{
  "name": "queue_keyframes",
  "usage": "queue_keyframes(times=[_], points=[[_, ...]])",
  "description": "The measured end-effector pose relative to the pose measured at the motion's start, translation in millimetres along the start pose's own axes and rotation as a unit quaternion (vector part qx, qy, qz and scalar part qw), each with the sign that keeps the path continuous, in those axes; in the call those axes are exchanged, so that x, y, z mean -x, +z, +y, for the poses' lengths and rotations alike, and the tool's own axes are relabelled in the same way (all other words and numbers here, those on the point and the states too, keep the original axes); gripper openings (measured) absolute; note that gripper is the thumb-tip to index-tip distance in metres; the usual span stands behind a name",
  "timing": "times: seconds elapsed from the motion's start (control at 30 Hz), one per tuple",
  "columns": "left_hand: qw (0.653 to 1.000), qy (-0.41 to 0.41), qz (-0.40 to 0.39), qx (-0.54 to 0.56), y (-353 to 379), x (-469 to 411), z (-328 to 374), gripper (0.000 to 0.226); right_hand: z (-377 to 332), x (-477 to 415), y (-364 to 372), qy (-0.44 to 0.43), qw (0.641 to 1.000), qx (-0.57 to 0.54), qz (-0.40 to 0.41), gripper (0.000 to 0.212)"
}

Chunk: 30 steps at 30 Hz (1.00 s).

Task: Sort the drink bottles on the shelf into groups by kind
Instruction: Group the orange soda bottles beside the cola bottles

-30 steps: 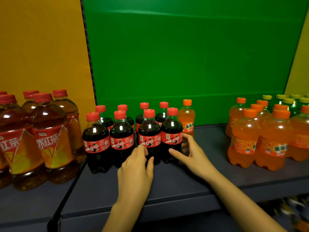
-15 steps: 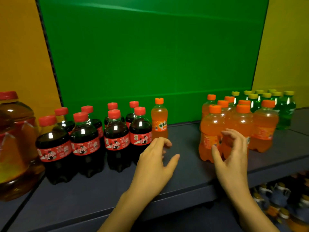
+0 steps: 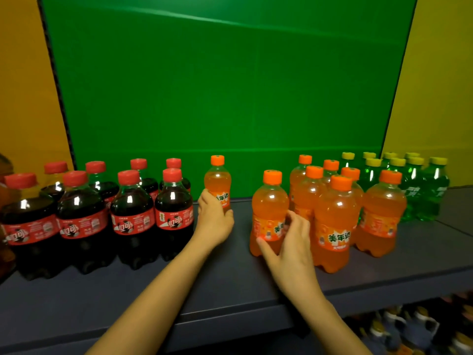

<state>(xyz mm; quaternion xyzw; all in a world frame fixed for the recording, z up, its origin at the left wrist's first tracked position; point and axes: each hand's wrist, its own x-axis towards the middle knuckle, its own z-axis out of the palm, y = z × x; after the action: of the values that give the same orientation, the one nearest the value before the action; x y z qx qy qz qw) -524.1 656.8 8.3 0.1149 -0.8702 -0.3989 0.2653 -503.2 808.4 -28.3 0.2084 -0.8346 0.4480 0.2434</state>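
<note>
A lone orange soda bottle (image 3: 217, 184) stands at the back of the dark shelf (image 3: 230, 283), just right of several cola bottles with red caps (image 3: 133, 213). My left hand (image 3: 213, 221) grips its lower part. To the right stands a group of several orange soda bottles (image 3: 335, 219). My right hand (image 3: 289, 244) wraps round the front-left bottle of that group (image 3: 268, 208). Several green soda bottles with yellow caps (image 3: 422, 190) stand at the far right.
A green back panel (image 3: 230, 85) closes the shelf behind, with yellow panels on both sides. A large tea bottle is partly seen at the far left edge (image 3: 3, 201). A lower shelf with more bottles shows at the bottom right (image 3: 414, 326). Bare shelf lies between the hands.
The view has shifted right. My left hand moved from the cola bottles to the lone orange bottle and took hold of it. My right hand reached to the orange group and closed round its front-left bottle.
</note>
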Motion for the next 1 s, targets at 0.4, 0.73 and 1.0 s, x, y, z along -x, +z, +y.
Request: queue_keyframes(times=[0.4, 0.73, 1.0], points=[[0.990, -0.075, 0.069, 0.101, 19, -38, -20, 0.060, 9, -62, 29, 0.109, 0.982, -0.049, -0.147, 0.078], [0.992, -0.042, 0.062, 0.101, 21, -24, -24, 0.053, 20, -91, 47, 0.164, 0.980, 0.000, -0.115, 0.074], [0.995, 0.005, 0.048, 0.088, 24, -19, -20, 0.055, 23, -91, 53, 0.145, 0.982, -0.019, -0.120, 0.069]])
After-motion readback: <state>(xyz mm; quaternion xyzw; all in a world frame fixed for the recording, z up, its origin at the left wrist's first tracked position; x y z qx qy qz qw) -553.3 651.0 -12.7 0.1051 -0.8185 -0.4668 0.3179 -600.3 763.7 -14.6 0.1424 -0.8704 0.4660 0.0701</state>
